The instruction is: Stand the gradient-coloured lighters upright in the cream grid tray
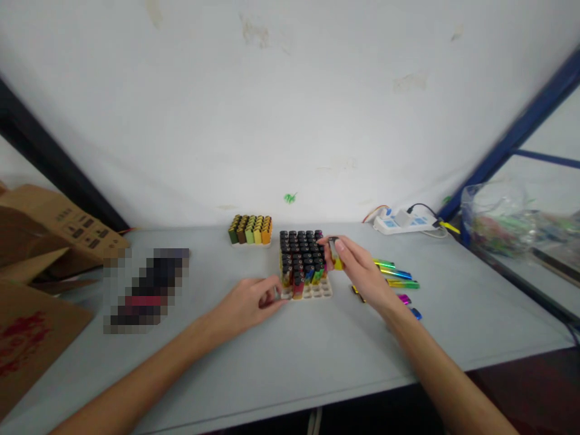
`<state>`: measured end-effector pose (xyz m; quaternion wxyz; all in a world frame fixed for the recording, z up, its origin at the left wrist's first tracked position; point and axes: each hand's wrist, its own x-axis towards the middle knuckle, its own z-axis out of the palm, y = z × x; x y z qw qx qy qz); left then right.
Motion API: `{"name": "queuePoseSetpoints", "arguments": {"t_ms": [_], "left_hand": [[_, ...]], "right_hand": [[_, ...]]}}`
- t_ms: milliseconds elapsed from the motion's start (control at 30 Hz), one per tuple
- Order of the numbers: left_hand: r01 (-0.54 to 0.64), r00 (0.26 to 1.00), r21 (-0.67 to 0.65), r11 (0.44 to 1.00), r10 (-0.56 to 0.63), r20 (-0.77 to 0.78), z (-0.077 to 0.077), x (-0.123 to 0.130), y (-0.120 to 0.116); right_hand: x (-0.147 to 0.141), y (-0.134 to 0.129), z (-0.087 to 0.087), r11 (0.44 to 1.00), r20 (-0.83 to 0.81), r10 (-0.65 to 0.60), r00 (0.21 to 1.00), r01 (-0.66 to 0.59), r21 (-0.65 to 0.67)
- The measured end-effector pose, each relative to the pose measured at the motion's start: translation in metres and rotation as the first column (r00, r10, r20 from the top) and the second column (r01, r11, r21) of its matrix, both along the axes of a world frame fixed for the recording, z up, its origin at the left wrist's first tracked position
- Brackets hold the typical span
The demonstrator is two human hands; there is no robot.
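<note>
A white tray (pixel 322 292) with round holes stands on the grey table, filled at its back with upright black-topped lighters (pixel 301 244). A red lighter (pixel 298 289) stands in its front row. My left hand (pixel 259 297) is at the tray's front left corner, thumb and fingers curved with a gap between them, and nothing shows in it. Over the tray's right side, my right hand (pixel 351 260) grips a yellow lighter (pixel 336 261) with a dark top between thumb and fingers. Several loose coloured lighters (pixel 399 275) lie on the table right of and partly behind my right hand.
A second block of lighters (pixel 250 229) with gold tops stands at the back left. A power strip (pixel 403 222) with cables is at the back right, beside a clear plastic bag (pixel 498 223). Cardboard boxes (pixel 36 314) and a pixelated dark object (pixel 149 290) are at the left.
</note>
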<state>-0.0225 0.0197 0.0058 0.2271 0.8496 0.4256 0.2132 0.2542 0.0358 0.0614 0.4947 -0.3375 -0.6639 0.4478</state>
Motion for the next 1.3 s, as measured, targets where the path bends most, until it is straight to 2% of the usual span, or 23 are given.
{"name": "queuePoseSetpoints", "arguments": {"t_ms": [67,167,300,433,533,633,767,900,1000,1067,1200,1300], "left_hand": [[0.005,1.000,-0.017,1.000,-0.005,0.008,0.001,0.000,0.000],[0.003,1.000,0.010,1.000,-0.003,-0.030,0.003,0.002,-0.001],[-0.040,0.994,0.045,0.998,0.045,-0.102,0.005,0.001,0.002],[-0.031,0.993,0.015,0.999,0.033,-0.115,0.003,-0.001,0.005],[-0.032,0.993,0.014,0.999,0.034,-0.114,0.001,0.001,0.005],[-0.036,0.993,0.024,0.999,0.038,-0.115,-0.001,0.003,0.003],[-0.040,0.992,0.038,0.998,0.045,-0.121,0.000,0.004,0.001],[-0.035,0.991,0.060,0.998,0.042,-0.124,0.000,0.004,0.001],[-0.018,0.994,0.066,0.998,0.025,-0.103,-0.001,0.005,0.002],[-0.022,0.995,0.058,0.998,0.028,-0.101,-0.001,0.005,0.002],[-0.049,0.988,0.046,0.998,0.055,-0.142,0.000,0.004,0.002],[-0.051,0.987,0.034,0.998,0.055,-0.152,0.000,0.003,0.003]], "right_hand": [[-0.003,-0.006,0.008,0.993,0.060,0.002,0.998,-0.009,0.120],[-0.012,-0.016,0.019,0.958,0.157,-0.060,0.986,0.013,0.286],[-0.030,-0.023,0.029,0.957,0.346,-0.031,0.938,-0.072,0.280],[-0.043,-0.018,0.025,0.923,0.592,-0.090,0.801,-0.156,0.351],[-0.048,-0.013,0.015,0.889,0.692,-0.170,0.701,-0.194,0.415],[-0.052,-0.011,0.007,0.833,0.697,-0.281,0.660,-0.192,0.518],[-0.056,-0.009,0.001,0.779,0.626,-0.396,0.672,-0.116,0.617],[-0.057,-0.008,-0.007,0.772,0.547,-0.403,0.734,-0.049,0.634],[-0.057,-0.009,-0.013,0.778,0.514,-0.371,0.774,-0.043,0.627],[-0.058,-0.011,-0.013,0.778,0.532,-0.373,0.760,-0.056,0.626],[-0.056,-0.016,-0.008,0.755,0.576,-0.452,0.682,-0.052,0.653],[-0.046,-0.019,-0.002,0.773,0.539,-0.407,0.738,-0.037,0.634]]}}
